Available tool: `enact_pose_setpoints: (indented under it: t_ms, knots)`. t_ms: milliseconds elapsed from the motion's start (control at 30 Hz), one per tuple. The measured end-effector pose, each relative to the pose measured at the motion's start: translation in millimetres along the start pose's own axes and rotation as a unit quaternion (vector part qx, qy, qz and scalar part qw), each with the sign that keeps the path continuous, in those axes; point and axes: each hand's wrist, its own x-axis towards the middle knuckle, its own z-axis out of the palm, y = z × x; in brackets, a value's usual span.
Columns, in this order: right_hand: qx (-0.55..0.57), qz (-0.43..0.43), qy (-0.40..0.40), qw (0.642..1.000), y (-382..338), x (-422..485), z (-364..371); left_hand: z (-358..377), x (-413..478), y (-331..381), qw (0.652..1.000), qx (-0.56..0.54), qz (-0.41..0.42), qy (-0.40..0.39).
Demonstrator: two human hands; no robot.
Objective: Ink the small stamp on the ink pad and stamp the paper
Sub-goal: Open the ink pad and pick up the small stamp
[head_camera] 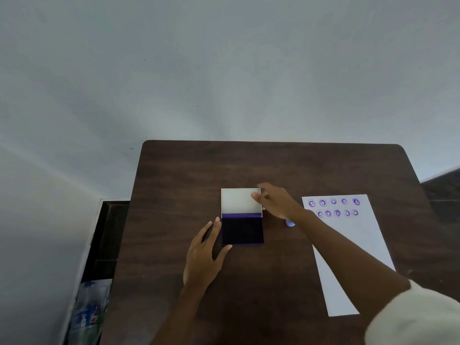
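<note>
An ink pad lies open in the middle of the brown table, its dark purple pad facing up and its white lid raised behind it. My left hand rests flat against the pad's left edge, thumb at its near corner. My right hand holds the lid's right edge between thumb and fingers. A small light-blue stamp shows just under my right wrist, mostly hidden. The white paper lies to the right, with two rows of several purple smiley prints near its far end.
A pale wall rises behind the table. A dark cabinet stands to the left of the table, with a blue-and-white plastic packet below it. My right forearm and white sleeve cross over the paper's near part.
</note>
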Motion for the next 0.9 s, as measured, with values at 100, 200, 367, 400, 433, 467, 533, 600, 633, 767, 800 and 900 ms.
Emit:
enact_pose_setpoints:
  t_ms: [100,200,367,400,433,467,533,600,633,767,800,900]
  knots:
    - [-0.04,-0.007,0.011,0.999,4.2,4.1,3.7,1.1,-0.1,-1.0,1.0,0.002,0.002,-0.003]
    - [-0.031,-0.004,0.031,0.999,8.0,2.3,2.6,1.0,0.4,-0.7,1.0,0.005,0.002,-0.006]
    - [-0.041,-0.022,0.213,0.976,24.5,-22.5,-20.1,-1.9,0.4,2.1,1.0,-0.003,0.008,0.001]
    - [-0.038,-0.026,0.242,0.969,31.3,-33.0,-23.4,-2.4,0.7,3.4,1.0,-0.005,0.009,0.004]
    - [-0.035,-0.024,0.256,0.966,38.1,-43.9,-25.1,-3.2,1.1,4.5,1.0,-0.008,0.011,0.005]
    - [-0.039,-0.016,0.253,0.967,44.8,-55.9,-25.1,-4.2,0.6,6.2,1.0,-0.013,0.015,0.005]
    - [-0.065,0.01,0.219,0.974,54.1,-74.9,-20.5,-7.2,-1.2,9.8,0.999,-0.026,0.033,0.013]
    - [-0.071,0.028,0.183,0.98,60.6,-82.7,-12.7,-9.0,-3.8,14.2,0.997,-0.033,0.053,0.034]
    - [-0.069,0.034,0.169,0.983,61.9,-84.4,-10.6,-8.6,-5.3,19.4,0.996,-0.031,0.059,0.052]
    - [-0.058,0.018,0.123,0.991,63.3,-81.1,-9.0,6.5,-7.3,64.1,0.986,-0.032,0.101,0.125]
    - [-0.047,0.015,0.124,0.991,64.5,-80.7,-8.3,12.1,-7.4,80.5,0.986,-0.042,0.112,0.12]
    - [-0.012,0.015,0.161,0.987,66.0,-85.8,-6.1,29.0,-3.8,128.0,0.987,-0.095,0.102,0.073]
